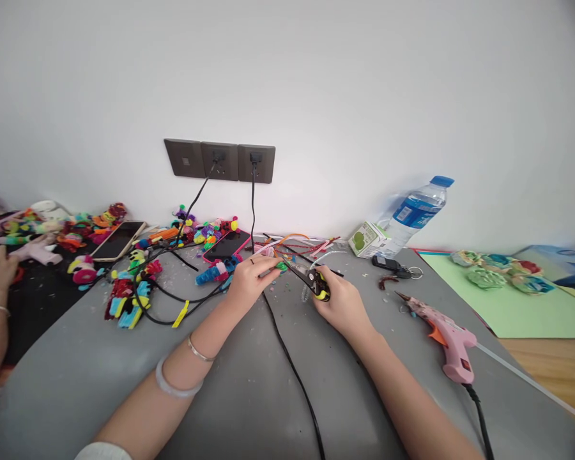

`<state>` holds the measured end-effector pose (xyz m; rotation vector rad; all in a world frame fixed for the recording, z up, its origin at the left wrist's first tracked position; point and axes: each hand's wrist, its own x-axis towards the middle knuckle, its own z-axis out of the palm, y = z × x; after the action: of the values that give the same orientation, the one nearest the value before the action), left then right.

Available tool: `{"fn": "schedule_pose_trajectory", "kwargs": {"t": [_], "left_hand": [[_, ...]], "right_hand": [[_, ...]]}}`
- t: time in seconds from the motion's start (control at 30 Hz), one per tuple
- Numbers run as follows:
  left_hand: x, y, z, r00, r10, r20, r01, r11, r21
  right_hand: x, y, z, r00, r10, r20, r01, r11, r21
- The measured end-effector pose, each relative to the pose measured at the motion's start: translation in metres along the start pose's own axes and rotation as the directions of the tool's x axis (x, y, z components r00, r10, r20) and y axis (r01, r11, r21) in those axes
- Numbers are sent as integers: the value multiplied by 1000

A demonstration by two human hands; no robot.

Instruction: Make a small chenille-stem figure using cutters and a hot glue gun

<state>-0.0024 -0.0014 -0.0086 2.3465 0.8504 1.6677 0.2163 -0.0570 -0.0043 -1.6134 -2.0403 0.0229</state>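
- Glue gun (455,348): lay on the worktop (249,396), right of both hands.
- Right hand (342,303): fingers were wrapped around the handles of the snips (315,280); the blades pointed left and away, toward the green piece (281,266).
- Left hand (246,281): thumb and fingers pinched the green piece just beside the blade tips; blade contact could not be determined.
- Pink-cased phone (227,246), bottle (414,214): rested farther back, near the wall (345,115).

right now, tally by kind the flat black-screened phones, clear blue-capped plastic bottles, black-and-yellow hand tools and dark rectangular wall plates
black-screened phones: 2
blue-capped plastic bottle: 1
black-and-yellow hand tool: 1
dark wall plates: 3
total: 7
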Motion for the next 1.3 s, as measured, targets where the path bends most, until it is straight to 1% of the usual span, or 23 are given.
{"fn": "schedule_pose_trajectory", "kwargs": {"t": [0.17, 0.3, 0.47, 0.6, 0.67, 0.8, 0.87, 0.97, 1.17, 1.3], "left_hand": [[-1, 0, 1, 1000, -18, 1, 18, 1000, -24], [0, 0, 2, 1000, 7, 1, -6, 999, -37], [1, -1, 0, 998, 54, -13, -54, 998, -13], [1, -2, 0, 1000, 30, 0, -30, 1000, 8], [1, -2, 0, 1000, 5, 19, -5, 1000, -1], [0, 0, 0, 998, -42, 40, 43, 999, -23], [0, 1, 0, 996, -67, 54, 68, 997, -23], [2, 4, -2, 992, -81, 97, 84, 996, -22], [1, 5, -4, 977, -122, 177, 121, 993, 14], [-1, 7, -2, 960, -160, 230, 168, 986, -16]], "right_hand": [[3, -1, 1, 1000, 6, 20, -6, 999, 48], [4, -2, 1, 999, 17, 28, -19, 998, 56], [4, -1, 3, 999, 25, 32, -25, 999, 30], [5, 0, 5, 998, 34, -51, -34, 999, 19], [6, 1, 3, 995, 47, -90, -42, 997, 61], [9, 5, -3, 984, 123, -133, -97, 978, 187], [9, 7, -5, 979, 134, -150, -99, 970, 222], [9, 7, -6, 985, 103, -141, -71, 974, 216], [6, 4, -1, 997, -17, -77, 27, 991, 131], [6, 5, -1, 997, -38, -65, 46, 992, 117]]}}
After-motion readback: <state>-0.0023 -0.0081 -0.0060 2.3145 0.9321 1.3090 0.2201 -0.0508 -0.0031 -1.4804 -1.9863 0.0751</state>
